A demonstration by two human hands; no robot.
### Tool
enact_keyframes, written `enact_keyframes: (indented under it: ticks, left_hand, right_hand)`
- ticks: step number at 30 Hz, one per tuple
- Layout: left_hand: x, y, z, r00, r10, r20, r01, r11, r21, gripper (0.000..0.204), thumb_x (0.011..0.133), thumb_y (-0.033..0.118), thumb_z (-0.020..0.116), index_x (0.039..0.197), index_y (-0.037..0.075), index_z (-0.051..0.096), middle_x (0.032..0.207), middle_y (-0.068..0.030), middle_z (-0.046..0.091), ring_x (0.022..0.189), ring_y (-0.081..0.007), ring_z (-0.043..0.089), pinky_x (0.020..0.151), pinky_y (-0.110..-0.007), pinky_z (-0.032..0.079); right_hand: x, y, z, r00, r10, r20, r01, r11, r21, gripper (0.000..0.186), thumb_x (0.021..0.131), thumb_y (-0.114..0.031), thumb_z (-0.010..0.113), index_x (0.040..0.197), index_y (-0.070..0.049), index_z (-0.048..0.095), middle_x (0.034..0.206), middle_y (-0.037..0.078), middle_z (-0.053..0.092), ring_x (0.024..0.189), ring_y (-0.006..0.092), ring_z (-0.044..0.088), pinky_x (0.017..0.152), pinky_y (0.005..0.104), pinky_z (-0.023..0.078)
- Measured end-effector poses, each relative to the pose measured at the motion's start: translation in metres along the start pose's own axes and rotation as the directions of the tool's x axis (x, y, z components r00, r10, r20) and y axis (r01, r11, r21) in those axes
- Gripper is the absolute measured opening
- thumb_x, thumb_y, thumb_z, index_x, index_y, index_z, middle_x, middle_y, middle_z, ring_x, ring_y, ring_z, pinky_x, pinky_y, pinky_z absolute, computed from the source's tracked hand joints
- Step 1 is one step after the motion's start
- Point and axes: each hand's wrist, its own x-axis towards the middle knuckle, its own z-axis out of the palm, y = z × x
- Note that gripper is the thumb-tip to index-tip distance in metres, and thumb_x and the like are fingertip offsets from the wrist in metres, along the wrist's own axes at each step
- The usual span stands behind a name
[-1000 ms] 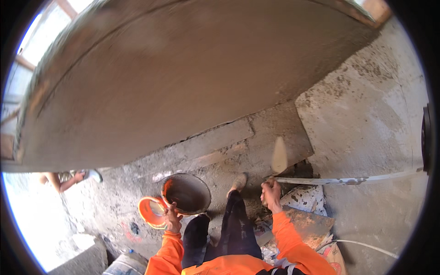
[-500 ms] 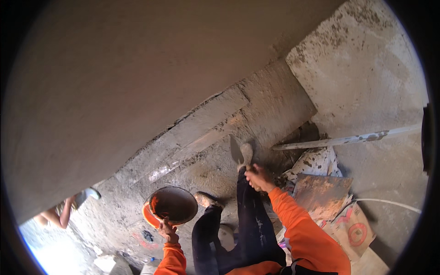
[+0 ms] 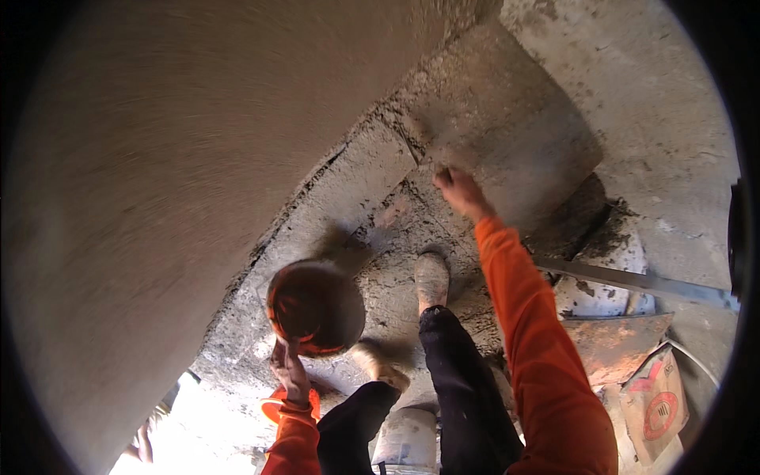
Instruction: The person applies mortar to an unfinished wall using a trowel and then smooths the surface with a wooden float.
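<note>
- Bowl (image 3: 328, 297), round and dark with orange smears, is in front of the person, a bit to the left, over the dirty floor (image 3: 388, 277).
- Left hand (image 3: 290, 370) pinches the near edge of the bowl and has a good hold on it.
- Right hand (image 3: 465, 194) reaches far out in front, near a long strip (image 3: 360, 178) at the bottom of the big wall. It is blurry, so I cannot tell if its fingers are curled round something.
- Both arms have orange sleeves (image 3: 529, 317).
- An orange bucket (image 3: 273, 406) is just below the left hand, partly hidden by the arm.
- Two muddy feet (image 3: 431, 279) are on the floor, under dark pants (image 3: 467, 380).
- A whitish bucket (image 3: 408, 437) is between the legs.
- A big brown wall (image 3: 158, 174) fills the left side.
- On the right, a long bar (image 3: 641, 283) lies by a white sack (image 3: 598, 294), a stained board (image 3: 617, 344) and a paper bag (image 3: 655, 410) with a red round mark.
- Low on the left, a bit of another person's arm (image 3: 145, 442) shows, very blurry.
</note>
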Motion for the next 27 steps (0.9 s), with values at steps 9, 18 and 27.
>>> enact_keyframes:
  ticks: [9, 18, 27]
  left_hand:
    - [0.103, 0.073, 0.115, 0.956, 0.290, -0.052, -0.295, 0.936, -0.192, 0.033, 0.086, 0.012, 0.059, 0.117, 0.000, 0.061, 0.116, -0.0065, 0.062, 0.094, -0.0097, 0.055, 0.083, -0.024, 0.043]
    - [0.132, 0.101, 0.161, 0.851, 0.516, 0.102, -0.514, 0.856, -0.043, 0.038, 0.084, 0.014, 0.063, 0.119, 0.000, 0.061, 0.122, -0.0117, 0.060, 0.098, -0.0124, 0.054, 0.086, -0.027, 0.042]
    - [0.148, 0.118, 0.197, 0.896, 0.444, -0.019, -0.421, 0.833, -0.360, 0.019, 0.077, -0.007, 0.062, 0.063, 0.001, 0.051, 0.118, -0.0171, 0.061, 0.096, -0.0148, 0.057, 0.082, -0.028, 0.043]
  right_hand:
    - [0.032, 0.034, 0.003, 0.958, 0.282, 0.046, -0.272, 0.852, 0.448, 0.034, 0.095, -0.033, 0.047, 0.095, 0.001, 0.053, 0.071, 0.008, 0.054, 0.058, 0.0204, 0.052, 0.060, 0.0370, 0.045]
    - [0.062, 0.054, -0.024, 0.931, 0.321, 0.176, -0.361, 0.725, 0.587, 0.037, 0.092, -0.034, 0.054, 0.114, -0.004, 0.052, 0.065, 0.000, 0.047, 0.046, 0.0102, 0.045, 0.043, 0.0279, 0.042]
    - [0.037, 0.037, -0.056, 0.954, 0.300, 0.004, -0.211, 0.660, 0.721, 0.029, 0.091, -0.029, 0.053, 0.110, -0.006, 0.055, 0.068, 0.004, 0.052, 0.046, 0.0124, 0.048, 0.040, 0.0281, 0.040]
